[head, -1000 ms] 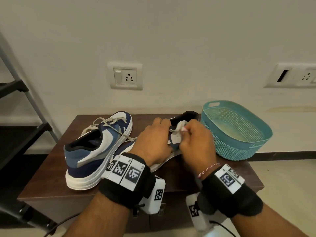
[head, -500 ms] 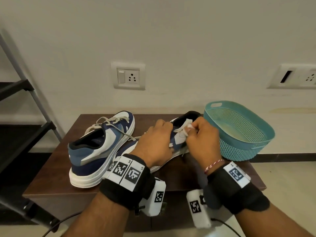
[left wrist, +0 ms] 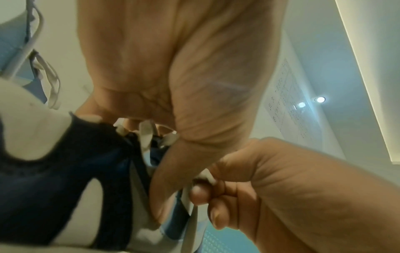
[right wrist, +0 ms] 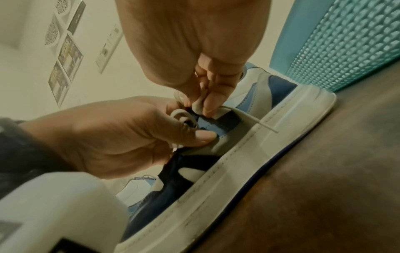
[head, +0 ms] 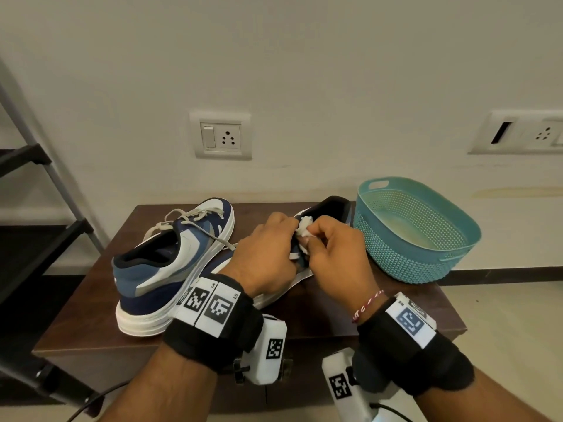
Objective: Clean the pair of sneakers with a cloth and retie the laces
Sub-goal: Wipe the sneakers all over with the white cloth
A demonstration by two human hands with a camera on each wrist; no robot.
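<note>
Two navy, blue and white sneakers sit on a dark wooden table (head: 396,312). The left sneaker (head: 170,263) stands free with its laces loose. Both hands work over the right sneaker (head: 333,208), whose heel points to the wall. My left hand (head: 268,254) pinches a loop of the white lace (right wrist: 184,119) between thumb and fingers (right wrist: 203,137). Just above the eyelets, my right hand (head: 332,254) pinches another part of the same lace (head: 304,226) between its fingertips (right wrist: 211,102). One free lace end (right wrist: 255,122) trails over the white sole (right wrist: 249,145). No cloth is clearly visible.
A teal perforated plastic basket (head: 426,257) stands right of the sneaker, close to its side (right wrist: 346,42), with something pale yellow in its bottom. Behind the table is a wall with a switch socket (head: 221,135). A dark metal rack (head: 36,184) stands at the left.
Both hands stay on the right sneaker's lace. The right hand has shifted slightly toward the left hand, and the white lace bunch between them sits tighter.
</note>
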